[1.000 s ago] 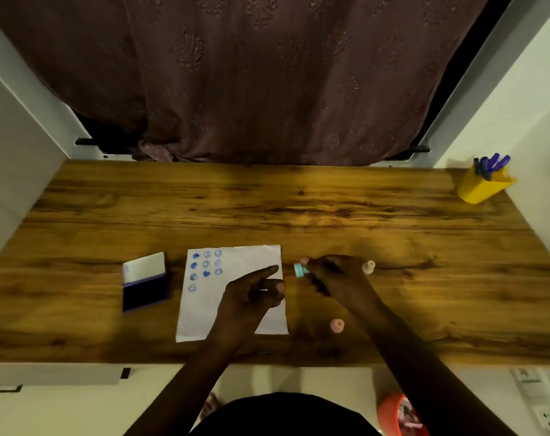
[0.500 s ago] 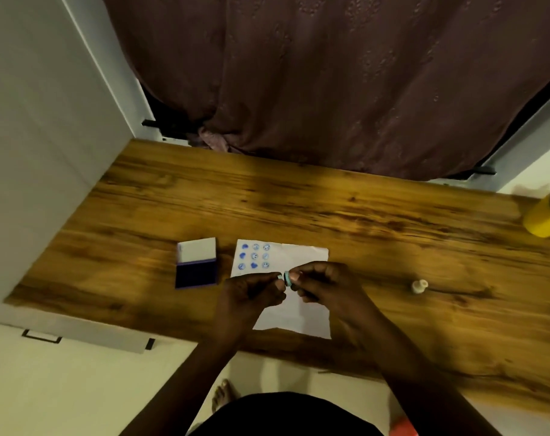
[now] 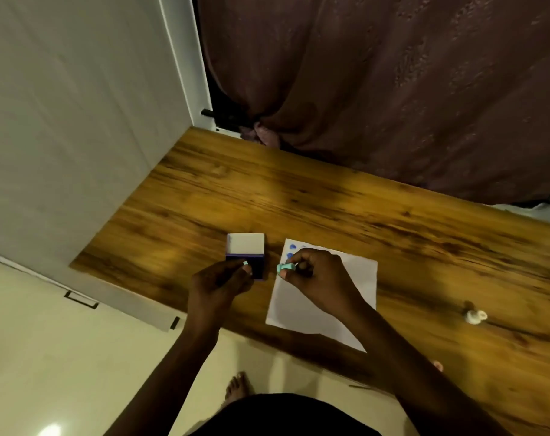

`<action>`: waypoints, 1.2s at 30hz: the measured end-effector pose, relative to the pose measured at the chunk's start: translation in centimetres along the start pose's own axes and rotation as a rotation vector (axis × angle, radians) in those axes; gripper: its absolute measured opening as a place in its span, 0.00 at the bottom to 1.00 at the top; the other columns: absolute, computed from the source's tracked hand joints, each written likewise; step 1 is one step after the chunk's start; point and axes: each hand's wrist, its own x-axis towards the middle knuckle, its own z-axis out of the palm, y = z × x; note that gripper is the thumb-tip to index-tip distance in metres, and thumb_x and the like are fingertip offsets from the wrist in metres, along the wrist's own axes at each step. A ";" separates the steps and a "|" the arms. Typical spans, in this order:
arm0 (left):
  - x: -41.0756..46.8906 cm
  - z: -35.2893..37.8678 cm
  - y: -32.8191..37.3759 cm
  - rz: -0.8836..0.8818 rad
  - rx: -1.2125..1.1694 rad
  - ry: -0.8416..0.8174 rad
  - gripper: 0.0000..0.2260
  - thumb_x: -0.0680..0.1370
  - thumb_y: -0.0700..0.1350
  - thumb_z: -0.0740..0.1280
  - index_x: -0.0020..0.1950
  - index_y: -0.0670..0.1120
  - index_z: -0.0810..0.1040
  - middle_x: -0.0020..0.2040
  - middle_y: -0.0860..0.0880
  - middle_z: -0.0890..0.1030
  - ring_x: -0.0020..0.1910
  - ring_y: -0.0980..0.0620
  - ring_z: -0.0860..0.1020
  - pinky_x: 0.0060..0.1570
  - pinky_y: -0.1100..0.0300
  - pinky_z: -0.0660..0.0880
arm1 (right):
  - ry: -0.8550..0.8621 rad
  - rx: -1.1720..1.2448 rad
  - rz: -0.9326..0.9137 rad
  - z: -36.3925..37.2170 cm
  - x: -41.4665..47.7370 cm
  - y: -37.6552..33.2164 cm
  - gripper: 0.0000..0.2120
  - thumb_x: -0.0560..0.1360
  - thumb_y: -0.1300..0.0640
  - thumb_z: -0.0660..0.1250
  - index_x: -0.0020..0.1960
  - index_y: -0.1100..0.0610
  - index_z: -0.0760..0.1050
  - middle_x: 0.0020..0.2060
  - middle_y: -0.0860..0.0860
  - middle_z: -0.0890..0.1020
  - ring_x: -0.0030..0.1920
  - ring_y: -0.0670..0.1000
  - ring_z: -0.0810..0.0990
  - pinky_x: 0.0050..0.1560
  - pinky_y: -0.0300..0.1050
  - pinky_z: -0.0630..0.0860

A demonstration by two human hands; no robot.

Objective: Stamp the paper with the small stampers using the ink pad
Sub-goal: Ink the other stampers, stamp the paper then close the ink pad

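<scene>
My right hand (image 3: 321, 278) pinches a teal stamper piece (image 3: 284, 267) over the left edge of the white paper (image 3: 346, 297). My left hand (image 3: 218, 287) is closed on a second small teal piece (image 3: 244, 263), held just over the dark ink pad (image 3: 257, 268). Which piece is the cap and which the body, I cannot tell. The ink pad's white lid (image 3: 245, 243) stands open behind it. Blue stamp marks (image 3: 292, 250) show at the paper's top left, the rest hidden by my right hand.
A small white stamper (image 3: 475, 316) lies on the wooden table (image 3: 330, 199) to the right of the paper. A pink object (image 3: 437, 365) peeks out behind my right forearm. A white wall is at left, a brown curtain behind, and the table's near edge is close to my body.
The two hands, joined at the teal stamper half a second ago, have pulled apart, each with a teal piece. My left hand moved left over the ink pad. The view swung left.
</scene>
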 end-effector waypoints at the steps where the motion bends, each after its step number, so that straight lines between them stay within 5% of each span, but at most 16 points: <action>1: 0.0 -0.5 0.1 0.003 -0.004 0.013 0.11 0.80 0.41 0.73 0.62 0.44 0.85 0.53 0.46 0.90 0.51 0.47 0.89 0.54 0.48 0.85 | -0.012 -0.045 -0.036 0.6 0.5 -0.3 0.12 0.73 0.45 0.76 0.52 0.50 0.84 0.45 0.44 0.87 0.42 0.39 0.83 0.40 0.27 0.75; 8: 0.5 -4.1 0.0 -0.024 -0.025 0.083 0.10 0.80 0.41 0.72 0.60 0.41 0.86 0.50 0.43 0.90 0.51 0.42 0.88 0.55 0.42 0.84 | -0.122 -0.324 -0.147 4.7 3.8 -2.0 0.12 0.77 0.49 0.72 0.58 0.54 0.81 0.55 0.53 0.86 0.57 0.53 0.85 0.57 0.49 0.83; 19: 1.8 -6.3 -0.6 -0.040 -0.022 0.078 0.09 0.80 0.40 0.72 0.58 0.38 0.85 0.49 0.42 0.89 0.50 0.41 0.88 0.51 0.49 0.86 | -0.202 -0.549 -0.094 8.1 5.7 -1.5 0.16 0.79 0.52 0.70 0.65 0.54 0.77 0.64 0.55 0.81 0.66 0.58 0.80 0.64 0.52 0.80; 36: 3.0 -5.0 -0.2 -0.087 -0.018 0.020 0.11 0.80 0.40 0.72 0.61 0.40 0.85 0.53 0.42 0.89 0.53 0.41 0.88 0.57 0.41 0.84 | -0.160 -0.511 -0.017 9.5 5.2 -0.9 0.20 0.80 0.54 0.68 0.71 0.53 0.73 0.67 0.55 0.80 0.67 0.57 0.79 0.68 0.49 0.74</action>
